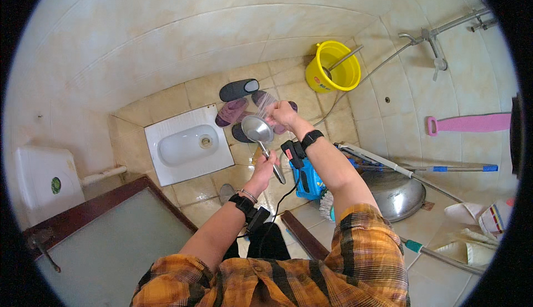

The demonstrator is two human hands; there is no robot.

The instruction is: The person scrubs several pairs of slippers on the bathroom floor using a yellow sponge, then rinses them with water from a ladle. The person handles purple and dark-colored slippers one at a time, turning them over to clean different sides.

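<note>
My left hand (pixel 263 169) is wrapped round the handle of a silver shower head (pixel 257 128), its round head tilted away from me. Fine streams of water (pixel 266 103) run just beyond that head. My right hand (pixel 283 115) is beside the streams with its fingers curled together; whether they hold anything is hidden. Purple slippers (pixel 231 111) and dark slippers (pixel 239 90) lie on the wet tiles below, partly covered by my hands and the shower head.
A white squat toilet (pixel 189 145) is set in the floor at left. A yellow bucket (pixel 333 68) with a long handle inside stands far right. A thin hose (pixel 383 62) hangs from the wall tap (pixel 427 36). Nearer right are a blue basket (pixel 308 182), a metal basin (pixel 397 196) and poles.
</note>
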